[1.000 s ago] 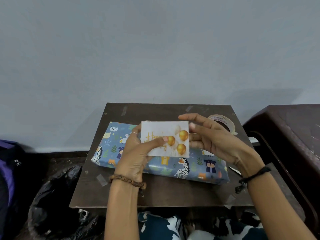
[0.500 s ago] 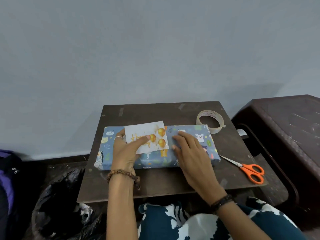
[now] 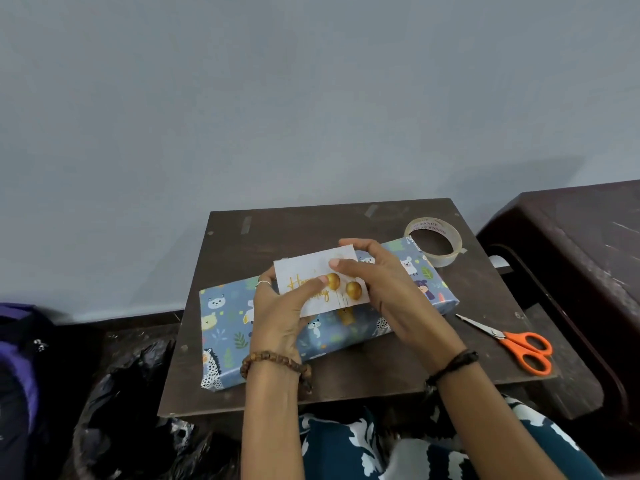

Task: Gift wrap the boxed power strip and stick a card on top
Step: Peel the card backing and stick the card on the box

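A person seated at a small dark table (image 3: 263, 386) holds a white greeting card (image 3: 313, 271) over a wrapped box (image 3: 228, 327), which lies diagonally across the tabletop in blue paper printed with cartoon animals and leaves. The card, bearing gold script and gold balloons, sits above the middle of the box; whether its underside touches the paper cannot be told.

The left hand (image 3: 277, 313), with a ring on one finger and a beaded bracelet at the wrist, grips the card's left side, thumb laid across the printed face and fingers behind. The right hand (image 3: 381, 285), a dark band at its wrist, pinches the card's right side, forefinger curled over the top edge and thumb on the face just above the balloons.

A roll of clear tape (image 3: 433, 241) lies flat on the table just beyond the box's far right corner. Orange-handled scissors (image 3: 509, 344), blades together, rest on the table to the right of the box, near its right end, tips pointing toward it. A dark plastic stool (image 3: 571, 244) stands to the right of the table, and a crumpled black bag (image 3: 131, 410) lies on the floor to the table's left, with a purple bag (image 3: 17, 344) further left.
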Action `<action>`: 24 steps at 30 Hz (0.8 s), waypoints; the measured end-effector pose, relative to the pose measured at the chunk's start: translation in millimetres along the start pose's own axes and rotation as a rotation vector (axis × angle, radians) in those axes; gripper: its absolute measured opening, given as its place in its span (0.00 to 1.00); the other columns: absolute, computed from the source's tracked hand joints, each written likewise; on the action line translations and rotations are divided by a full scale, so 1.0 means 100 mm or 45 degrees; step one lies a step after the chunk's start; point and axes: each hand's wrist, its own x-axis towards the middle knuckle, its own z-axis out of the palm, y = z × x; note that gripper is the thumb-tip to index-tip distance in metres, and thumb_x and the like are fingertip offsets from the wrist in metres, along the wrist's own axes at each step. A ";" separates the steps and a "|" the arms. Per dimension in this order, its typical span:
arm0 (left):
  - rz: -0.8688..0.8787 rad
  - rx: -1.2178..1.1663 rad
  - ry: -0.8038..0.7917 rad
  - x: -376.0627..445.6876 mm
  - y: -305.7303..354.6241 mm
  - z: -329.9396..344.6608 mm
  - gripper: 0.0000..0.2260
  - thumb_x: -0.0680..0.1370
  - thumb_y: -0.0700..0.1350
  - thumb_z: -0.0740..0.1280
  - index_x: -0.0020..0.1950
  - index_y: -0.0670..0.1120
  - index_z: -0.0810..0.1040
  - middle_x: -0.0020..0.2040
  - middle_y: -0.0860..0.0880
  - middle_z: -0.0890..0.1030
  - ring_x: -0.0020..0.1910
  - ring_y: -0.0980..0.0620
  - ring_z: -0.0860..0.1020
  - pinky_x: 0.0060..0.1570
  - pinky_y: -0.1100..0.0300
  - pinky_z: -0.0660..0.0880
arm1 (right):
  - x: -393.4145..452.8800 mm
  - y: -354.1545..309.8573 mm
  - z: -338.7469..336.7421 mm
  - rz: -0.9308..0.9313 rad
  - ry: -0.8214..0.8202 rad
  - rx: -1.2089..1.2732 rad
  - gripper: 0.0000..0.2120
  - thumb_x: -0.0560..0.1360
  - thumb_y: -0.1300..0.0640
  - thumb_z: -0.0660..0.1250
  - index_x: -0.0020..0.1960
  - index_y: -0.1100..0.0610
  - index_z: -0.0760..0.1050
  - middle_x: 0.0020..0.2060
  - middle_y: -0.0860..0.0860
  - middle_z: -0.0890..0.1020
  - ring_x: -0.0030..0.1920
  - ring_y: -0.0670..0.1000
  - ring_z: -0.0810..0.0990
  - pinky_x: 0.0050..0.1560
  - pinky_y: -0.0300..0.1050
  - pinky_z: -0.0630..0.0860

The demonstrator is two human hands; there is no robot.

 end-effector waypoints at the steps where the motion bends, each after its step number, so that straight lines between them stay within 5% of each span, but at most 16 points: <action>1: 0.013 0.022 0.034 -0.01 -0.01 -0.01 0.23 0.69 0.30 0.71 0.61 0.41 0.70 0.50 0.43 0.80 0.42 0.49 0.80 0.31 0.62 0.80 | 0.00 -0.01 0.01 0.003 0.005 0.001 0.14 0.70 0.63 0.71 0.53 0.52 0.75 0.44 0.55 0.83 0.38 0.52 0.81 0.40 0.43 0.78; 8: 0.100 0.096 0.151 -0.07 -0.04 0.00 0.25 0.70 0.30 0.71 0.64 0.42 0.68 0.57 0.41 0.77 0.54 0.43 0.78 0.48 0.51 0.77 | 0.00 0.03 0.00 0.039 0.076 -0.003 0.15 0.69 0.64 0.73 0.51 0.50 0.75 0.46 0.59 0.84 0.42 0.57 0.82 0.49 0.54 0.78; 14: 0.221 0.315 0.190 -0.16 -0.14 0.05 0.26 0.72 0.32 0.70 0.66 0.46 0.66 0.56 0.43 0.77 0.45 0.51 0.77 0.45 0.58 0.76 | -0.03 0.03 -0.02 -0.009 0.226 -0.144 0.20 0.68 0.65 0.72 0.57 0.53 0.71 0.35 0.50 0.79 0.37 0.48 0.78 0.42 0.45 0.75; 20: 0.359 0.894 0.319 -0.21 -0.16 0.07 0.32 0.72 0.41 0.72 0.71 0.49 0.60 0.58 0.46 0.77 0.59 0.44 0.76 0.59 0.51 0.72 | -0.02 -0.02 -0.06 -0.116 0.288 -0.438 0.22 0.67 0.65 0.72 0.55 0.51 0.66 0.32 0.50 0.78 0.34 0.47 0.77 0.35 0.39 0.73; 24: 0.361 1.233 0.373 -0.27 -0.12 0.08 0.26 0.73 0.47 0.70 0.68 0.47 0.64 0.61 0.46 0.74 0.61 0.45 0.73 0.54 0.53 0.69 | -0.01 0.00 0.00 -0.212 0.294 -0.739 0.23 0.68 0.65 0.69 0.55 0.49 0.63 0.34 0.55 0.79 0.32 0.46 0.74 0.28 0.33 0.67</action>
